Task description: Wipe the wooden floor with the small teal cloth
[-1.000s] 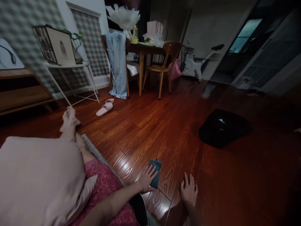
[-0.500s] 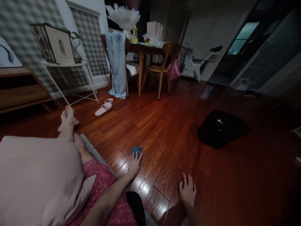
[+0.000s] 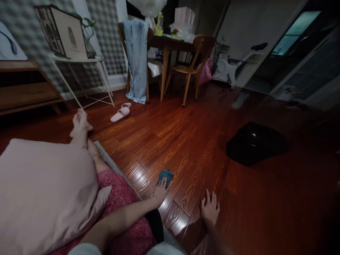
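Note:
My left hand [image 3: 160, 193] holds a small teal cloth [image 3: 166, 176] down against the glossy red-brown wooden floor [image 3: 183, 141]. Its fingers lie over the near part of the cloth, and the far edge shows past the fingertips. To the right, my right hand [image 3: 209, 208] is open, fingers spread, low over or on the floor; I cannot tell whether the palm touches. Nothing is in it. A pale pink pillow [image 3: 50, 187] covers part of my lap, above red patterned clothing [image 3: 117, 189].
A black bag-like object [image 3: 253, 145] lies on the floor to the right. Pink slippers [image 3: 120, 114] sit ahead, near a white side table [image 3: 77, 61]. Beyond are a wooden chair [image 3: 189, 69], jeans [image 3: 136, 62] over another chair, a dining table [image 3: 166, 47] and an exercise bike [image 3: 225, 71].
My left hand and the cloth have moved right and slightly nearer to me, towards my right hand. My right hand has stayed nearly in place. The camera view has shifted slightly.

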Demonstrator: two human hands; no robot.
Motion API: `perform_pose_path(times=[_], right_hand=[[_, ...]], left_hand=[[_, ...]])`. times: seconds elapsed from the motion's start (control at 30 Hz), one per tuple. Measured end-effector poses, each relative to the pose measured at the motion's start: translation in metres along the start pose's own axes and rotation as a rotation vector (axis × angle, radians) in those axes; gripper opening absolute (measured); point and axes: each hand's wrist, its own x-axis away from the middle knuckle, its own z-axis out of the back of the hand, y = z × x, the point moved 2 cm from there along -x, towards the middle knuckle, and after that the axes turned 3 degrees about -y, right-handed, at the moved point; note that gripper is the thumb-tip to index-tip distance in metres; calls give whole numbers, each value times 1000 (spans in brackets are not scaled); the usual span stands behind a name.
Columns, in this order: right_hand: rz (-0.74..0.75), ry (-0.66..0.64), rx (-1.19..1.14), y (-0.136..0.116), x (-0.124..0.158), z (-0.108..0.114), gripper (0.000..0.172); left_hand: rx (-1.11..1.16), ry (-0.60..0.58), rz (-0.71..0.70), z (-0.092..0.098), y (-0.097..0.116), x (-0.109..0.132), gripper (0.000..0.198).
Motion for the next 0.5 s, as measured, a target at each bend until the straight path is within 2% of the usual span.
perform_pose_path(times=[0.1, 0.17, 0.23, 0.33, 0.5], right_hand=[[-1, -9, 18, 1, 0, 0, 64], [-5, -21, 24, 3, 0, -1, 63], [-5, -27, 20, 4, 0, -3, 63], [1, -17, 7, 5, 1, -4, 64], [3, -17, -11, 3, 1, -3, 64]], left_hand=[[37, 11, -211, 5, 6, 0, 64], [27, 42, -323, 12, 0, -3, 69], [0, 75, -355, 19, -11, -9, 67], [-15, 119, -235, 30, -34, -19, 58], [44, 176, 180, 58, -92, -16, 60]])
